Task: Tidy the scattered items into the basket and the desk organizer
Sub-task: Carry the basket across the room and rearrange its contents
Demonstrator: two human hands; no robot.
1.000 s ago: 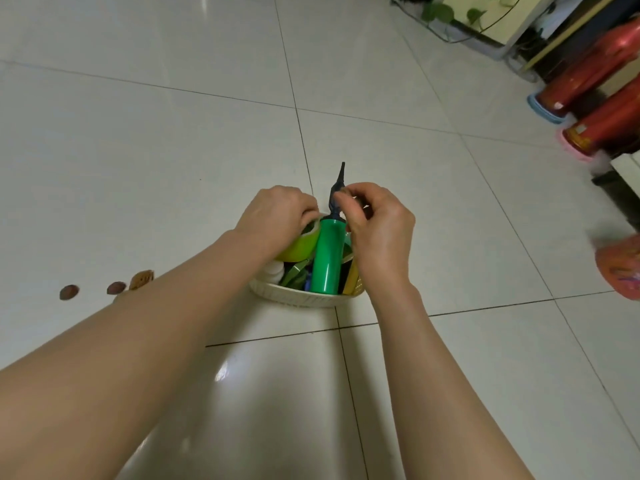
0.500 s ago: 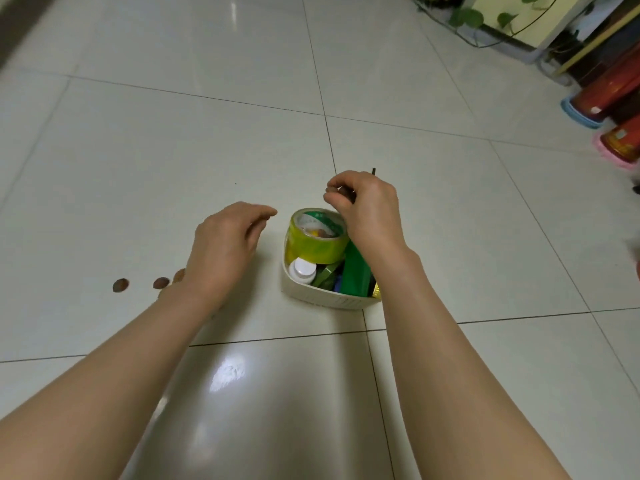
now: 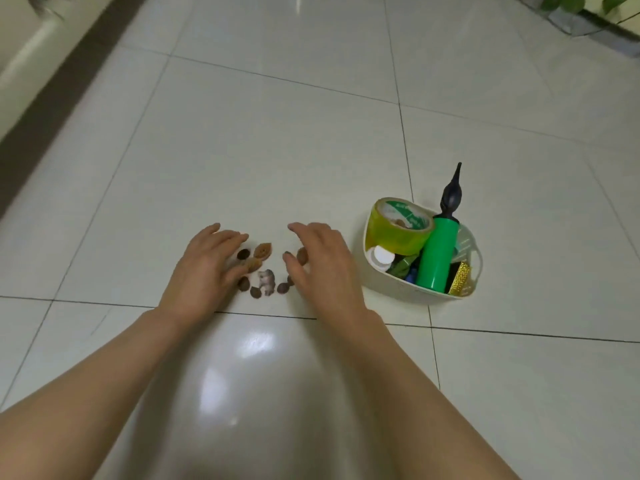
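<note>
Several small brown pits and nut shells point(image 3: 262, 251) lie scattered on the tiled floor, with a tiny grey animal figurine point(image 3: 267, 282) among them. My left hand point(image 3: 205, 267) reaches over the left side of the pile, fingers spread and touching the pieces. My right hand point(image 3: 320, 263) hovers over the right side, fingers loosely bent, holding nothing. To the right stands a white basket point(image 3: 398, 292) holding a yellow-green tape roll point(image 3: 398, 223), a green balloon pump point(image 3: 437, 254) with a black nozzle, a white cap and a gold item.
The floor is glossy white tile with dark grout lines. A dark baseboard and pale wall point(image 3: 45, 109) run along the far left. Plant leaves and a grey base point(image 3: 581, 15) sit at the top right corner.
Both hands left the basket and moved left to the scattered pits. My right hand let go of the pump, which now stands in the basket. The view shifted left.
</note>
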